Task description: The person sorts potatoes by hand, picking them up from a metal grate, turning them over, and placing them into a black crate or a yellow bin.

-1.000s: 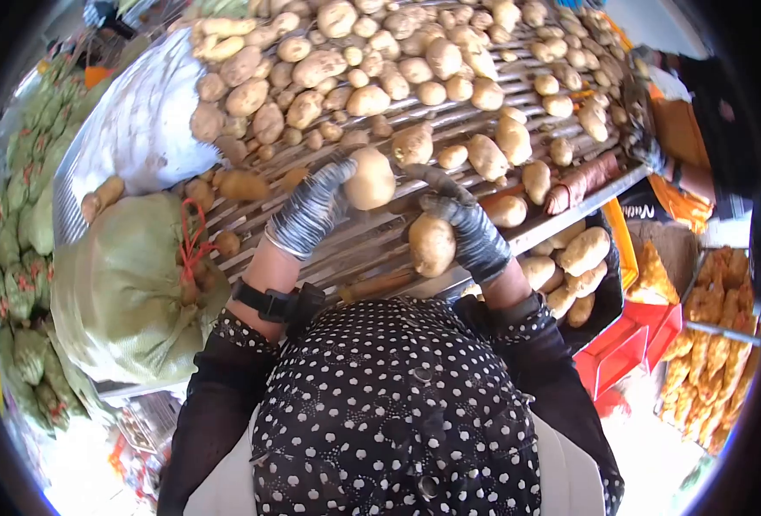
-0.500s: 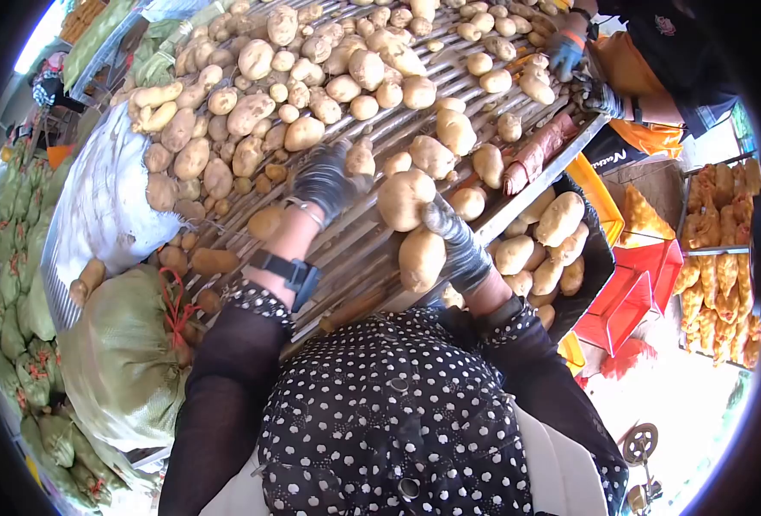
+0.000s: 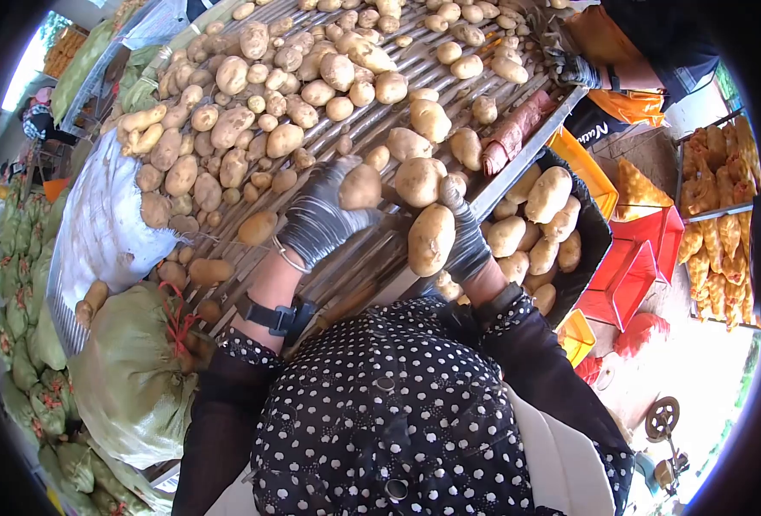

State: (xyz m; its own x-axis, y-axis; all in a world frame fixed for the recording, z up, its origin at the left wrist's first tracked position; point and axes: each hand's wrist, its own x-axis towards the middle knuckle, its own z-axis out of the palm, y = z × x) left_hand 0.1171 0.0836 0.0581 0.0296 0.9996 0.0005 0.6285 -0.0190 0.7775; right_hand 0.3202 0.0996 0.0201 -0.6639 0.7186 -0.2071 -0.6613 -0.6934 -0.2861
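My left hand (image 3: 316,219), in a grey striped glove, is closed around a small round potato (image 3: 361,187) just above the slatted sorting table (image 3: 372,249). My right hand (image 3: 465,236), gloved the same way, grips two potatoes: a long one (image 3: 430,238) at the palm and a rounder one (image 3: 418,181) at the fingertips. Both hands hover over the table's near edge. Many loose potatoes (image 3: 269,95) cover the slats farther away.
A black crate (image 3: 589,258) of large potatoes sits right of the table edge, beside orange and red crates (image 3: 637,279). A tied green sack (image 3: 127,370) lies at lower left, a white sack (image 3: 105,215) above it. Another person's gloved hand (image 3: 570,69) works at the far right.
My left hand pulled back from the pile toward me with a small potato in it. My right hand kept its two potatoes and shifted slightly. The view tilted.
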